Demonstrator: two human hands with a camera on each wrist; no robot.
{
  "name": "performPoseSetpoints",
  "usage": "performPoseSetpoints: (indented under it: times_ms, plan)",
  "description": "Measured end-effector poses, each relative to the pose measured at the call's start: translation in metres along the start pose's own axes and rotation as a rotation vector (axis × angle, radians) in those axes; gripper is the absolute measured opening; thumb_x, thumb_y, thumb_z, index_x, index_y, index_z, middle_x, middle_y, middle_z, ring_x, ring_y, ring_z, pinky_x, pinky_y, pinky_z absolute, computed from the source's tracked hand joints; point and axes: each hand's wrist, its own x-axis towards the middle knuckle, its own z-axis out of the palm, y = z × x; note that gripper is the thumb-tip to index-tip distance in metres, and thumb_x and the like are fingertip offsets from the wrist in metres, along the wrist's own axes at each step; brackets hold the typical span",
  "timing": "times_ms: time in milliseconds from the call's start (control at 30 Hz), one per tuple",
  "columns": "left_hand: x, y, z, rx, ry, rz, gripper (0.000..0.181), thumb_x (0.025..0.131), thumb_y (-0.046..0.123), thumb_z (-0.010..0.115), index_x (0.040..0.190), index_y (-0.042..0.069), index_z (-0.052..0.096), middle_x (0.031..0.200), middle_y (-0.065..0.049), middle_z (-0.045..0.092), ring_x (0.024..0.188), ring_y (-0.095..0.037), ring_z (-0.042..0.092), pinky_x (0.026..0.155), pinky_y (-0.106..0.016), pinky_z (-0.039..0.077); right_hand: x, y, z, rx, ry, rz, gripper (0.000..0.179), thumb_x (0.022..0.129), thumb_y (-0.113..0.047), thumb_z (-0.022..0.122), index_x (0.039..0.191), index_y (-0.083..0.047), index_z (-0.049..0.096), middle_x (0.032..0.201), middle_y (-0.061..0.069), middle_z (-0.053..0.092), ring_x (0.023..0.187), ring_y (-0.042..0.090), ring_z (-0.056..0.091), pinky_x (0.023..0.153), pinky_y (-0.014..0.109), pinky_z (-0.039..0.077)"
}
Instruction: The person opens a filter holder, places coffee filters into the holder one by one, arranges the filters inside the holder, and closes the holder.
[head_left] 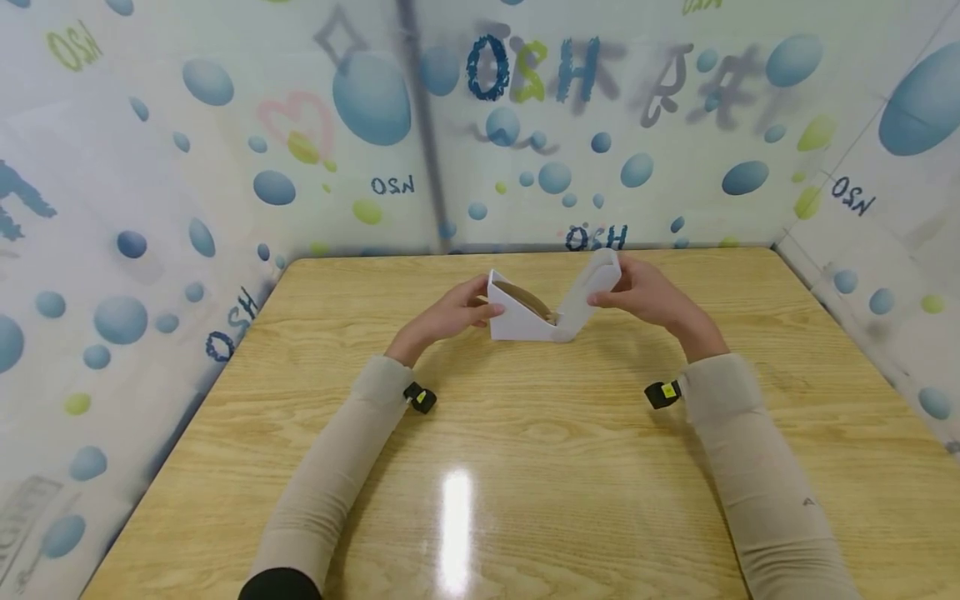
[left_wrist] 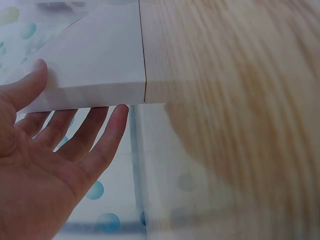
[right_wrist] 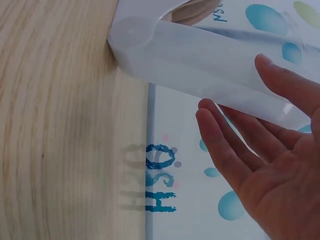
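A white box (head_left: 517,325) stands on the table with its hinged lid (head_left: 588,292) tilted up to the right. Brown, thin, curved-edged contents (head_left: 528,298) show inside the box; their kind cannot be told. My left hand (head_left: 457,310) holds the box by its left end. In the left wrist view, the thumb lies on the white side wall (left_wrist: 100,50) and the fingers reach along the end. My right hand (head_left: 648,292) holds the raised lid near its free end. From the right wrist, the translucent lid (right_wrist: 200,65) passes between thumb and fingers, joined to the box at a round hinge (right_wrist: 132,32).
The wooden table (head_left: 540,450) spreads around the box, with a bright reflection near its front. Behind it and at both sides stand patterned walls (head_left: 465,167) with dots and lettering. Small black devices (head_left: 422,398) sit at both wrists.
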Motion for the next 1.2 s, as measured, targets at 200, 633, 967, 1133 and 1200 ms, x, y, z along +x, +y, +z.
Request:
performPoseSetpoints:
  times_ms: [200,633,967,1133,1200]
  plan:
    - [0.001,0.000,0.000,0.001,-0.003,0.003,0.040,0.107,0.021,0.057,0.145,0.012,0.048,0.137,-0.015,0.061,0.123,-0.033,0.064,0.097,-0.053,0.057,0.004,0.004,0.004,-0.030,-0.042,-0.017,0.047,0.099,-0.021,0.071,0.136,-0.001,0.049,0.127,0.022,0.066,0.107,0.027,0.068,0.094,0.043,0.057]
    - [0.000,0.000,0.000,-0.006,-0.009,0.006,0.039,0.108,0.019,0.057,0.145,0.011,0.048,0.136,-0.017,0.060,0.122,-0.034,0.064,0.099,-0.056,0.056,0.004,0.000,0.013,-0.048,-0.048,0.020,0.053,0.099,-0.023,0.073,0.141,-0.002,0.049,0.134,0.023,0.064,0.118,0.038,0.066,0.101,0.055,0.054]
    - [-0.001,0.001,-0.001,-0.001,-0.006,0.016,0.041,0.108,0.019,0.056,0.147,0.011,0.047,0.136,-0.018,0.060,0.122,-0.036,0.065,0.097,-0.058,0.056,0.008,-0.002,0.018,-0.057,-0.049,0.020,0.051,0.099,-0.021,0.072,0.140,-0.002,0.049,0.137,0.023,0.062,0.119,0.042,0.067,0.101,0.058,0.054]
    - [0.000,-0.001,-0.001,-0.004,-0.006,0.015,0.041,0.108,0.019,0.056,0.147,0.012,0.047,0.136,-0.017,0.060,0.122,-0.035,0.065,0.098,-0.057,0.057,0.011,0.001,0.022,-0.068,-0.059,0.047,0.053,0.099,-0.024,0.071,0.142,-0.003,0.048,0.140,0.023,0.060,0.122,0.043,0.065,0.102,0.060,0.053]
    - [0.001,-0.001,-0.001,-0.002,-0.007,0.014,0.040,0.108,0.019,0.056,0.147,0.013,0.047,0.136,-0.017,0.060,0.123,-0.034,0.065,0.098,-0.056,0.057,0.011,0.002,0.024,-0.076,-0.058,0.056,0.053,0.099,-0.024,0.071,0.142,-0.003,0.048,0.140,0.024,0.060,0.122,0.043,0.065,0.102,0.061,0.053]
